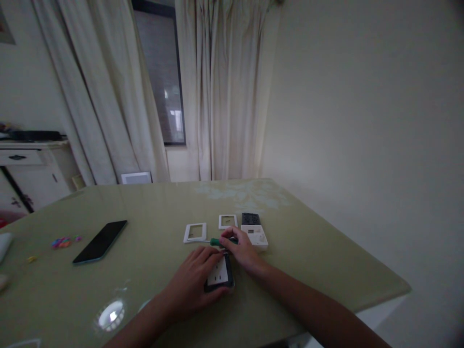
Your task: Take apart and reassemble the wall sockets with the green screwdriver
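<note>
My left hand (197,278) grips a wall socket (218,274) with a white face and dark frame, fingers over its top and thumb along its near edge. Held between the fingers and thumb of my right hand (239,246) is a screwdriver (214,241) with a green handle. Its metal shaft points left, over the near side of a white square frame (196,224). A second white frame (228,215) lies just beyond my right hand. Beside that hand sit a white switch-like box (258,237) and a black block (251,219).
A dark phone (100,241) lies on the green tabletop (152,212) at the left. Past it are small colourful pieces (61,242) and a yellow bit (32,259). The table's right edge runs along a wall (355,121); curtains (228,96) hang behind.
</note>
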Demonstrator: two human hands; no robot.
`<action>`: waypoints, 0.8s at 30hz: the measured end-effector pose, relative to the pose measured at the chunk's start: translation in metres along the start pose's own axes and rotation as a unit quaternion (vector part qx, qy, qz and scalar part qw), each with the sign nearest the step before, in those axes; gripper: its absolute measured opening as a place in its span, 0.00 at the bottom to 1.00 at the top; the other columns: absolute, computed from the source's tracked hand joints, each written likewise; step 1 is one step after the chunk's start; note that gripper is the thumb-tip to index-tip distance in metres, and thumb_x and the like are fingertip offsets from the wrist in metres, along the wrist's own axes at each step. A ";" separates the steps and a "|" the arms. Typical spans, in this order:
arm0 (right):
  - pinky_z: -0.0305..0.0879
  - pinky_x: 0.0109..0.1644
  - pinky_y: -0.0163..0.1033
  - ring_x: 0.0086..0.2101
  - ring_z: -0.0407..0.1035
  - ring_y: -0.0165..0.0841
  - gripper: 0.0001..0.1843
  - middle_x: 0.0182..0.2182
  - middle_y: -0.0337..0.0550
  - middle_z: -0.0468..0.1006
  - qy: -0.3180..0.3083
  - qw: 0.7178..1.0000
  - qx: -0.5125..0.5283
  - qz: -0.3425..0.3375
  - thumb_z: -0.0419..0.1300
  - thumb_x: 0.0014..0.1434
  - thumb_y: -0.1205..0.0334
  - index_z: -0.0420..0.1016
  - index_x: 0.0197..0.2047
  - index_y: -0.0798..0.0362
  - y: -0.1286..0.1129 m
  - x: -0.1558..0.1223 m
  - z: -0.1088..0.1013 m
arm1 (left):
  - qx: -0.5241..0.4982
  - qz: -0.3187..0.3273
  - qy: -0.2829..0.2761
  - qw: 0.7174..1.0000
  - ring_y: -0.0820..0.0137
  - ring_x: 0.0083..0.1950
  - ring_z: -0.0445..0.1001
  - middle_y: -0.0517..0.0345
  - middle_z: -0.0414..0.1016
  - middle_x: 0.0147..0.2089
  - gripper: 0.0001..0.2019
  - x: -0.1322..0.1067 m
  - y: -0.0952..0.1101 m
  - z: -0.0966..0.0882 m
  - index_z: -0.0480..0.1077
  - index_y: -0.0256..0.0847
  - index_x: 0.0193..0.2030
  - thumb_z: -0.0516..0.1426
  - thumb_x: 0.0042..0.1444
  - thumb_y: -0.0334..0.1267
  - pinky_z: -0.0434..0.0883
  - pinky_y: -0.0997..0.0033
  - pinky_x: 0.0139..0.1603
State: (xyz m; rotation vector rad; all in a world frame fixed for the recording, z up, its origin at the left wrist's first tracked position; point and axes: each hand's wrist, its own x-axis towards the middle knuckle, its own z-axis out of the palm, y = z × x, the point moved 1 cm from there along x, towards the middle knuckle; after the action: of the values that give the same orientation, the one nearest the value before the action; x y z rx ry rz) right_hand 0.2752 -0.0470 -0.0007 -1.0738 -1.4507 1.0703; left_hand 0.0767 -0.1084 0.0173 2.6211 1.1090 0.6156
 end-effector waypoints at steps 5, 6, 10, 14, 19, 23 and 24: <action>0.75 0.42 0.43 0.44 0.75 0.43 0.20 0.39 0.45 0.80 -0.004 1.000 -0.002 0.003 0.71 0.54 0.44 0.78 0.39 0.51 0.004 0.002 0.001 | -0.017 0.002 0.021 1.000 0.46 0.66 0.70 0.47 0.74 0.66 0.30 -0.001 0.001 0.001 0.68 0.47 0.68 0.68 0.61 0.48 0.68 0.41 0.70; 0.75 0.43 0.44 0.44 0.75 0.43 0.20 0.40 0.45 0.80 -0.002 1.000 -0.004 0.001 0.71 0.54 0.44 0.78 0.39 0.51 0.005 0.002 0.001 | -0.031 -0.002 0.023 0.999 0.47 0.66 0.70 0.48 0.73 0.66 0.30 -0.001 0.001 0.002 0.68 0.47 0.68 0.68 0.61 0.46 0.68 0.41 0.71; 0.70 0.55 0.48 0.45 0.74 0.43 0.16 0.40 0.44 0.81 0.005 1.000 -0.019 -0.010 0.71 0.55 0.48 0.79 0.40 0.51 0.004 0.002 -0.001 | -0.106 -0.041 0.022 0.993 0.47 0.70 0.65 0.48 0.71 0.68 0.33 -0.001 0.001 0.004 0.66 0.49 0.69 0.68 0.58 0.40 0.65 0.44 0.74; 0.70 0.54 0.47 0.45 0.75 0.43 0.16 0.40 0.44 0.81 0.004 1.000 -0.022 -0.011 0.71 0.56 0.49 0.79 0.40 0.51 0.002 0.001 -0.001 | -0.156 -0.070 0.013 0.985 0.46 0.71 0.63 0.47 0.69 0.69 0.33 0.000 0.000 0.009 0.66 0.48 0.69 0.68 0.57 0.39 0.62 0.41 0.75; 0.72 0.50 0.46 0.45 0.75 0.42 0.15 0.40 0.44 0.81 0.005 1.000 -0.018 -0.007 0.70 0.57 0.50 0.78 0.40 0.51 0.002 0.000 0.000 | -0.186 -0.090 0.008 0.978 0.46 0.71 0.62 0.47 0.68 0.69 0.33 0.001 0.003 0.011 0.66 0.48 0.69 0.68 0.57 0.40 0.61 0.42 0.75; 0.73 0.49 0.45 0.43 0.76 0.41 0.14 0.39 0.43 0.81 0.002 1.000 -0.016 -0.007 0.70 0.56 0.50 0.78 0.39 0.51 0.001 0.001 0.000 | -0.180 -0.100 0.015 0.978 0.45 0.70 0.63 0.46 0.71 0.67 0.33 0.003 0.006 0.009 0.68 0.45 0.66 0.70 0.54 0.40 0.62 0.43 0.74; 0.73 0.49 0.45 0.43 0.76 0.41 0.14 0.39 0.43 0.81 0.002 1.000 -0.016 -0.008 0.70 0.56 0.50 0.79 0.39 0.51 0.001 0.001 0.000 | -0.181 -0.100 0.014 0.978 0.45 0.70 0.64 0.46 0.71 0.66 0.33 0.003 0.007 0.008 0.68 0.45 0.66 0.70 0.54 0.39 0.62 0.43 0.74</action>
State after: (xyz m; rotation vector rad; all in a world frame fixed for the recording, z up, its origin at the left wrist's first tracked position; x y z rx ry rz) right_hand 0.2753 -0.0457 -0.0014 -1.0841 -1.4745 1.0355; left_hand 0.0867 -0.1112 0.0133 2.1700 1.1289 0.7342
